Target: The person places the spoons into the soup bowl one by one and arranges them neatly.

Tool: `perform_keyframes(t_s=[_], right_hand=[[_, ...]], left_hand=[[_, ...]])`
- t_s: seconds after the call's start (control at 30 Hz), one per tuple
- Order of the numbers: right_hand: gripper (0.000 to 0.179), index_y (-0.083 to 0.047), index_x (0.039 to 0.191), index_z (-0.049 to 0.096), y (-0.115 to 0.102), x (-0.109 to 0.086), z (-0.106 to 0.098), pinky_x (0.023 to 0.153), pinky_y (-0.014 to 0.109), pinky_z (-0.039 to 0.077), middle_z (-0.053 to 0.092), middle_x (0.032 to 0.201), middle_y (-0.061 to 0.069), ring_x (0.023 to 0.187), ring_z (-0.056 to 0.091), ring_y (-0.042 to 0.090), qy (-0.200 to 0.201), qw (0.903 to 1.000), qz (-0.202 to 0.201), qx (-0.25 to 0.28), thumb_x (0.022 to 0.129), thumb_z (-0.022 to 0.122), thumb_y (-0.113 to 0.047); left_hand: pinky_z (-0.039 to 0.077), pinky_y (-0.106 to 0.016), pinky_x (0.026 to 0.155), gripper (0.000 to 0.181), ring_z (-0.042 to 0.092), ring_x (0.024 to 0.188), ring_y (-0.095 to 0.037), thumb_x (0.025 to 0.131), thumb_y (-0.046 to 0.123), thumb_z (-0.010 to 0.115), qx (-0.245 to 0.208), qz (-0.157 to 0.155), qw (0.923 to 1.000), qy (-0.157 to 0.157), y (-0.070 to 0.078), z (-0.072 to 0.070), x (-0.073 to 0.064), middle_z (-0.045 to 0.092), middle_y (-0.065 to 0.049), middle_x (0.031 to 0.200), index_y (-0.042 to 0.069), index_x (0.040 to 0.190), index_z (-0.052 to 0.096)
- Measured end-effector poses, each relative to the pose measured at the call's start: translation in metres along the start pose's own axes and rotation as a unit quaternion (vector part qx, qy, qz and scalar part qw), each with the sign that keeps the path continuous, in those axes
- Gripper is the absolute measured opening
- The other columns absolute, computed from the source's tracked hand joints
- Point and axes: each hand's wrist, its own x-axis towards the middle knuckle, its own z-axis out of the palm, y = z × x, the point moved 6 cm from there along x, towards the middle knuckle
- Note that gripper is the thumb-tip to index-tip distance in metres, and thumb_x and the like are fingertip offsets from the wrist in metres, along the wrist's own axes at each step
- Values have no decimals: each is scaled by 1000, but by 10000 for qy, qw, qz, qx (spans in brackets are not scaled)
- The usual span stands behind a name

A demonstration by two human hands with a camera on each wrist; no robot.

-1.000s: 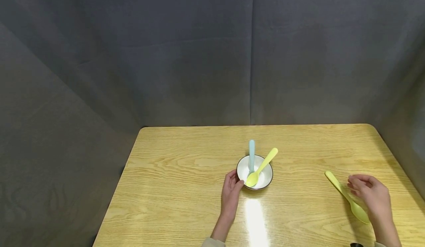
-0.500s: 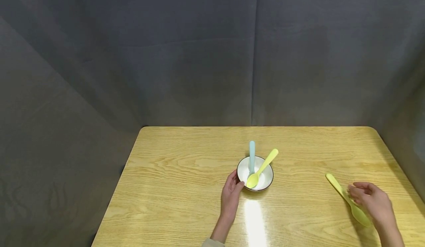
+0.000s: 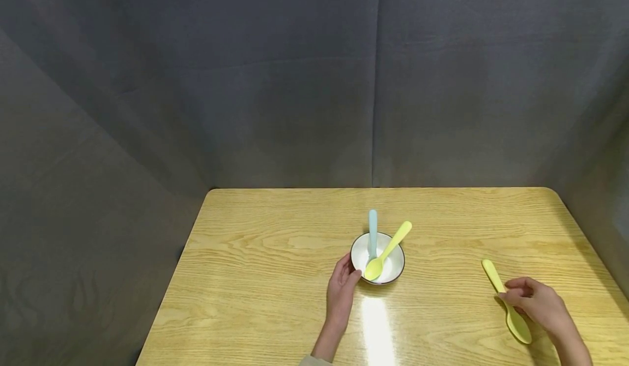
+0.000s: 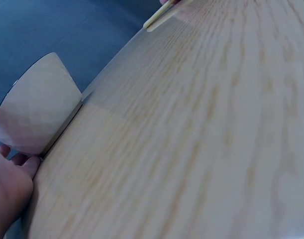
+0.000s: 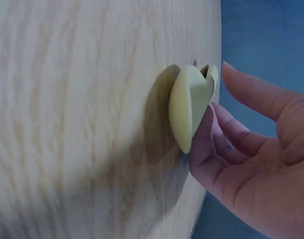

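Grasping, likely: right hand (image 3: 535,301) pinches yellow spoon (image 3: 518,326) between white bowl's (image 3: 395,267) 3 and 4 o'clock, left hand (image 3: 341,290) grips bowl; lifting needs steady pinch.

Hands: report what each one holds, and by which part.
Left hand: the bowl, by its left side, thumb at the rim. Right hand: the lone spoon, by its handle.

The spoon (image 5: 184,112) — handle (image 3: 493,276) mostly hidden in the right wrist view.

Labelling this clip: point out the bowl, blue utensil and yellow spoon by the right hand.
Bowl (image 4: 40,105), left wrist view: outer wall.
Blue utensil (image 3: 373,230), head view: handle.
Yellow spoon (image 5: 187,107), right wrist view: scoop.
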Motion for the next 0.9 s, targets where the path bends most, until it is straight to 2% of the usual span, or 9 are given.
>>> perform_keyframes(t_s=[0.2,0.57,0.77,0.9], right_hand=[[48,18,116,59,-4,4,2,60,23,49,69,91,3,74,57,8,74,9983,-314,-491,93,79,-20],[36,5,104,66,3,3,9,62,25,43,65,85,-2,75,52,12,-215,9979,-122,-604,96,74,-29],[36,4,102,66,0,4,11,61,26,42,64,85,-2,75,52,15,-202,9975,-41,-675,98,71,-31],[34,4,101,65,-1,3,15,58,24,44,62,81,-1,70,52,14,-188,9986,-24,-488,96,73,-29]], left_hand=[[40,-30,115,55,43,145,-32,97,12,64,-36,37,10000,35,0,-1,3,48,-21,153,-3,148,49],[41,-33,115,54,45,143,-33,97,13,64,-8,-91,9999,86,-2,0,0,50,-20,151,-1,147,50],[41,-35,116,48,48,142,-30,104,26,62,429,3,9989,185,0,-1,-1,54,-16,150,3,145,53],[41,-39,116,47,50,140,-32,106,33,60,679,76,9973,282,1,-2,-1,57,-16,147,3,143,56]])
